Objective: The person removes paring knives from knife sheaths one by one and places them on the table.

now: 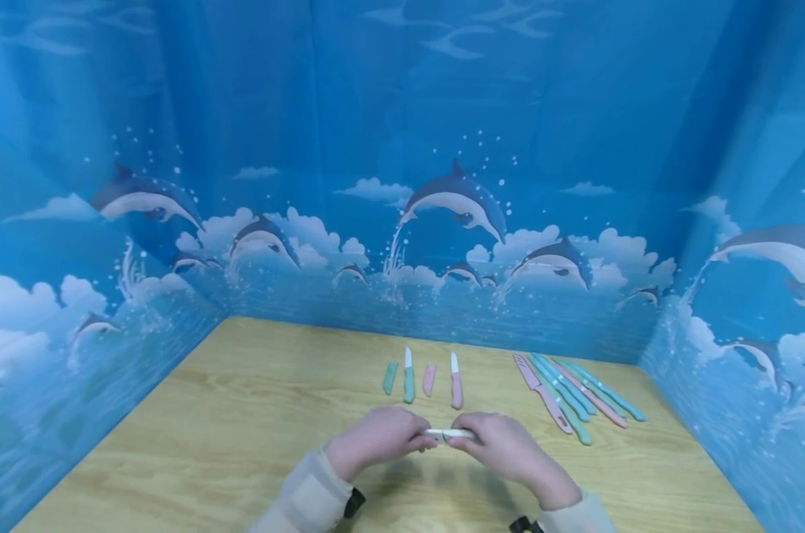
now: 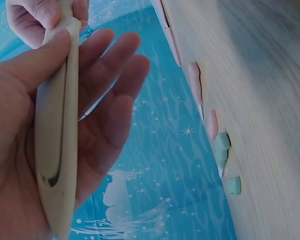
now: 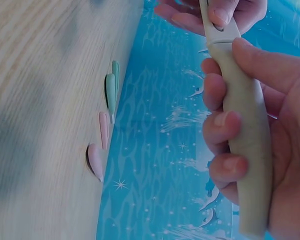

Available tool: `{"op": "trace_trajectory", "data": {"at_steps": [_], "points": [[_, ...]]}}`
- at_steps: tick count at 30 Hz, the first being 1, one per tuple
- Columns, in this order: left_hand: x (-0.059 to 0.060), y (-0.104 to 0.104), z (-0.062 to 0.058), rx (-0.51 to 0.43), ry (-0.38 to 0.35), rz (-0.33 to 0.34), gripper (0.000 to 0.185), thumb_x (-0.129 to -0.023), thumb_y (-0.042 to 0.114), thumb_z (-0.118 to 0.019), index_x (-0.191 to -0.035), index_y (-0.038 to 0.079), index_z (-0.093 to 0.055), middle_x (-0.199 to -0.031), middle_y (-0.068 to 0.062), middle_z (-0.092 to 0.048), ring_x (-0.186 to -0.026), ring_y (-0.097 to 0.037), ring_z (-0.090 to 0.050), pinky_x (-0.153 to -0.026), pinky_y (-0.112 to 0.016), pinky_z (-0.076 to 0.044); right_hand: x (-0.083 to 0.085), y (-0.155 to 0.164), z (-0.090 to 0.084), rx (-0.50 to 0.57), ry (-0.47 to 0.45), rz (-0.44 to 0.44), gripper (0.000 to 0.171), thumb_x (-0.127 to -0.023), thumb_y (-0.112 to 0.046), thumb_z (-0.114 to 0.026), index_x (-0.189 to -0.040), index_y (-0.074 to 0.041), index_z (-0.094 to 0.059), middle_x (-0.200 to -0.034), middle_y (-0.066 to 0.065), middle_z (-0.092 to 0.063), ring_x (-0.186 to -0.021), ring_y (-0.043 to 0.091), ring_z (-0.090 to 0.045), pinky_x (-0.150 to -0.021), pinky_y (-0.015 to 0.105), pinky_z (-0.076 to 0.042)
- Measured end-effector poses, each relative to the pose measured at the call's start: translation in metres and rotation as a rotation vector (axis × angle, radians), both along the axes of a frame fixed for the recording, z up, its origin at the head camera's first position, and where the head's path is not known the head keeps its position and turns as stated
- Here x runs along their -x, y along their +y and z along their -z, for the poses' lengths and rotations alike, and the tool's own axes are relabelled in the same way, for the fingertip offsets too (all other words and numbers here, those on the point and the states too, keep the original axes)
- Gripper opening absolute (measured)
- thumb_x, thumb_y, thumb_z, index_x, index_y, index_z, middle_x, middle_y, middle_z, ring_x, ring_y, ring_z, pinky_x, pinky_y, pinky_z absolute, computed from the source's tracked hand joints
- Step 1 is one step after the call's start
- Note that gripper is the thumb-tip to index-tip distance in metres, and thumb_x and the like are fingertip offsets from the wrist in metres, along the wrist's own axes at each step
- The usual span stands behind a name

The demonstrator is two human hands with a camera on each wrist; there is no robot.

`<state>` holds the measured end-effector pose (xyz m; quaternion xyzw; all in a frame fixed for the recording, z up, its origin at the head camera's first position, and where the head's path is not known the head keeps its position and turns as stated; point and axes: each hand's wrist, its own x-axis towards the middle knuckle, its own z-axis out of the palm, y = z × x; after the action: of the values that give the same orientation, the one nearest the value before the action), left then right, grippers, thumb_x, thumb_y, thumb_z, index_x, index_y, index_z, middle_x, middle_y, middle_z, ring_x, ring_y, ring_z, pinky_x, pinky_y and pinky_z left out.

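Near edge of the table [image 1: 209,444]: left hand [image 1: 375,437] and right hand [image 1: 502,444] meet above the wood, each curled round one end of a single cream knife [image 1: 450,434]. Mid-table: two unsheathed knives, one teal [image 1: 409,379], one pink [image 1: 456,383], each beside one matching sheath. Towards the far right corner: a cluster of sheathed knives [image 1: 575,392], about six.

A pale wood-grain worktop [image 1: 242,414] fills the lower frame, backed by bright blue walls [image 1: 402,111] patterned with grey-and-white dolphins, white clouds and splashes. At centre lie a teal sheath [image 1: 389,377], a teal-handled white-bladed knife [image 1: 409,376], a pink sheath [image 1: 429,379] and a pink-handled white-bladed knife [image 1: 456,381]. Right of centre, pink and teal knives [image 1: 575,392] lie bunched, and the beige knife [image 1: 450,434] sits low centre.
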<state>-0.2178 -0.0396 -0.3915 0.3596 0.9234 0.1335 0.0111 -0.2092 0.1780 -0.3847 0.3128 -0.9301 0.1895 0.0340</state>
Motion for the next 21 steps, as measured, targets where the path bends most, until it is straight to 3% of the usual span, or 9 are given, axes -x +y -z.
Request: {"op": "trace_trajectory", "data": {"at_steps": [7,14,21], "points": [[-0.0055,-0.0011,-0.0006,-0.014,-0.089,-0.018,0.028,-0.099,0.035,-0.054,-0.078,0.019,-0.062,-0.065,0.011,-0.061,-0.048,0.000,-0.043,-0.049,-0.016,-0.039,-0.0021,-0.0004,-0.0020,-0.002,0.006,-0.034,0.023,-0.093,-0.041,-0.060,-0.094,-0.020,-0.068,-0.079,-0.015,-0.063,-0.066,-0.003,-0.050,-0.059,0.024,-0.044],[-0.0050,-0.0008,0.0018,-0.038,-0.072,-0.002,0.029,-0.099,0.033,-0.053,-0.079,0.015,-0.062,-0.056,0.013,-0.041,-0.046,-0.001,-0.032,-0.045,-0.016,-0.032,-0.0015,0.0012,-0.0039,-0.010,0.014,-0.062,0.022,-0.094,-0.040,-0.059,-0.095,-0.020,-0.069,-0.081,-0.014,-0.065,-0.068,-0.003,-0.053,-0.061,0.024,-0.047],[-0.0025,0.0018,0.0068,-0.042,-0.025,0.048,0.025,-0.100,0.034,-0.052,-0.079,0.020,-0.054,-0.057,0.013,-0.036,-0.047,0.000,-0.029,-0.045,-0.015,-0.029,0.0003,0.0060,-0.0035,-0.002,-0.061,-0.061,0.024,-0.094,-0.043,-0.058,-0.093,-0.022,-0.068,-0.076,-0.018,-0.061,-0.063,-0.004,-0.048,-0.058,0.022,-0.043]]}}
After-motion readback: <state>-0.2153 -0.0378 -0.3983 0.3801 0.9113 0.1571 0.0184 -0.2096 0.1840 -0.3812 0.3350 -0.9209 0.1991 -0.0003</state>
